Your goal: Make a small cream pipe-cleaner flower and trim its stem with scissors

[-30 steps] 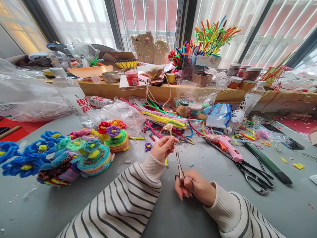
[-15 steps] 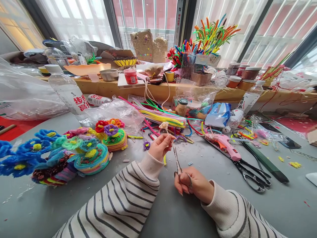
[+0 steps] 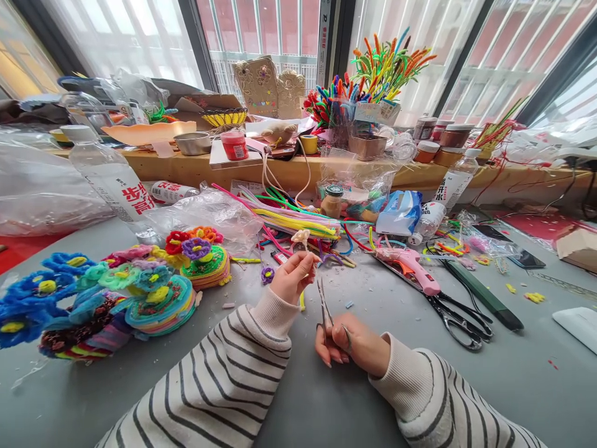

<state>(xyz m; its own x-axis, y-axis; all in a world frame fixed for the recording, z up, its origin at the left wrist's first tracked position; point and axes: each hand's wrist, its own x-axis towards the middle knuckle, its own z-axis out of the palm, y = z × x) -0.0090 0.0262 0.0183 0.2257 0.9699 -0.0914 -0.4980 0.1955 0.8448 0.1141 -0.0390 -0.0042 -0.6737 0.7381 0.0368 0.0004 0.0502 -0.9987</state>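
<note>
My left hand (image 3: 293,275) pinches a small cream-coloured fuzzy flower (image 3: 301,237) between thumb and fingertips. The flower's head stands up above the fingers, and its lower part is mostly hidden by them. In my right hand (image 3: 351,341) is a pair of small scissors (image 3: 325,306), with fingers through the handle loops. The scissor blades point up and away from me, slightly parted, just below and right of the left fingertips. A small purple flower (image 3: 267,275) lies on the table left of my left hand.
Colourful pipe-cleaner flowers and round pieces (image 3: 161,305) lie at the left. Pipe cleaners (image 3: 298,223) are heaped behind my hands. At the right are a pink glue gun (image 3: 413,270), large black scissors (image 3: 459,323) and a green bar (image 3: 485,295). Water bottles (image 3: 112,177) stand beyond.
The scissors have come away slightly from the left fingertips, and their tips now show a narrow gap. The view has shifted a little to the right. Both hands keep their holds.
</note>
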